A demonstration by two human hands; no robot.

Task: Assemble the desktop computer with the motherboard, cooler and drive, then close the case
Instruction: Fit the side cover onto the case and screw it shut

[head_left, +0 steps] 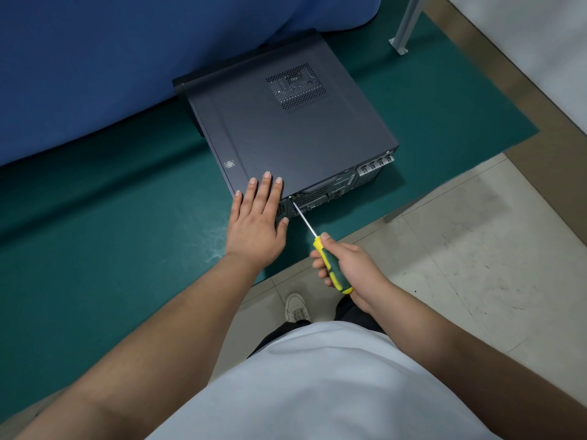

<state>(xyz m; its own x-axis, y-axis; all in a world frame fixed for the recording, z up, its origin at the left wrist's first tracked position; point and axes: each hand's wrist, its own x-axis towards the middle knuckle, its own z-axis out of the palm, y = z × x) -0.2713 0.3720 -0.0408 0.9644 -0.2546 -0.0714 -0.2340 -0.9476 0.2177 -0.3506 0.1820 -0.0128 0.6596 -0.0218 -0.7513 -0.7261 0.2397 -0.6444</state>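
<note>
1. Two hands are at work on the case (pixel 286 134), which is laid flat on its side on the green mat of the table (pixel 111 249), rear panel turned toward the person so the screw points can be reached from the table edge.

2. The side panel (pixel 273 144) is seen seated over the case, vent grille (pixel 295 87) uppermost; nothing of the motherboard, cooler or drive can be seen, so they are judged to be shut inside already.

3. The left hand (pixel 257 220) is spread flat with straight fingers, pressed on the near corner of the panel, thumb dropped over the rear edge. The panel is likely being held down and the case kept from sliding while force is applied from the back.

4. The screwdriver (pixel 330 265) is gripped by the right hand (pixel 352 271), fingers curled round the yellow-and-green handle, index finger laid toward the shaft for steering.

5. The shaft is angled up and left, its tip set against the rear panel (pixel 333 188) at the top edge, just beside the left thumb. A screw is presumed there, though it is too small to be made out.

6. The closing stage is judged nearly done; the tip could slip if it is not kept in line with the screw.

7. A blue cloth (pixel 95 74) is draped behind the case, touching its far end.
</note>
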